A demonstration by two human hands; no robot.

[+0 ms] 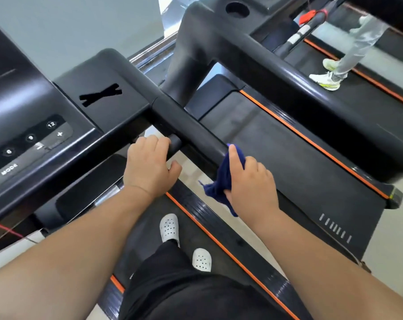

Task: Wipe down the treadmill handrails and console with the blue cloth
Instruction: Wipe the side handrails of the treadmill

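Observation:
The black right handrail runs from the console down toward me. My right hand grips the dark blue cloth and holds it bunched against the near end of that rail, thumb up along the cloth. A loose tail of cloth hangs below the hand. My left hand curls round a short black grip bar that sticks out under the handrail. The console's button strip with numbers and a MODE label lies at the left.
I stand on the belt in white clogs. A second treadmill lies to the right across a narrow floor gap. Beyond it, a person's legs in white shoes stand on a third belt. A red cord trails at the left.

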